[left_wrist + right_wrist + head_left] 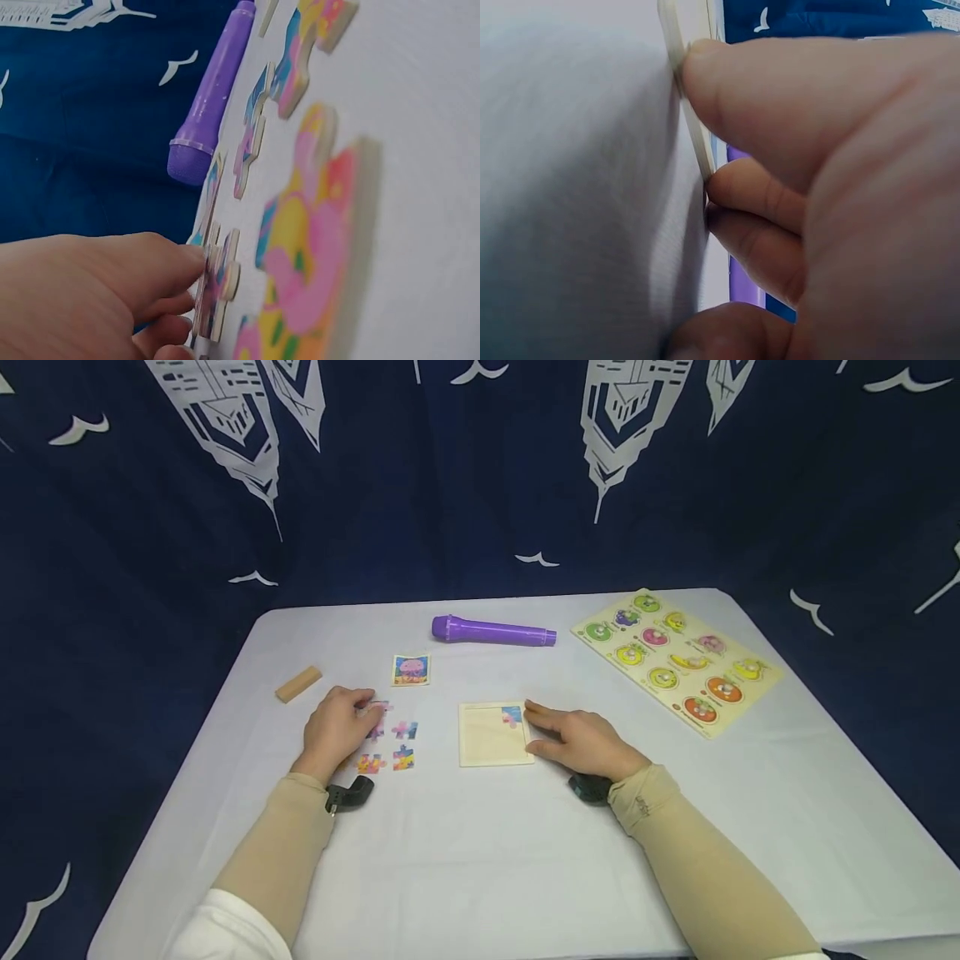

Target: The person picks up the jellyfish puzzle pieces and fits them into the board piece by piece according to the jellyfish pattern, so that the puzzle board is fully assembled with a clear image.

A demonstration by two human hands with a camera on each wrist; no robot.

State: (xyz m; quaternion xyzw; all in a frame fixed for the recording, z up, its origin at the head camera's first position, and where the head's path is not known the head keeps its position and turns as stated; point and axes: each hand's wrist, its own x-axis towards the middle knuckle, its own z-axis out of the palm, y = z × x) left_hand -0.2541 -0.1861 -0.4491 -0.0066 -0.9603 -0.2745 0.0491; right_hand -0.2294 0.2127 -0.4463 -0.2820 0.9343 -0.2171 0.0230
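My left hand is at the left group of jigsaw pieces, its thumb and fingers pinching a pink and blue puzzle piece low over the table. The hand partly hides that piece. Several more pieces lie close by, among them a pink and blue one and a yellow one. My right hand holds the right side of a square wooden puzzle board, thumb and fingertips at its edge. One blue and pink piece sits in the board's far right corner.
Behind the pieces lies a small picture card. A wooden block is at the far left. Toward the back lies a purple toy microphone, and a fruit puzzle board occupies the back right of the white table.
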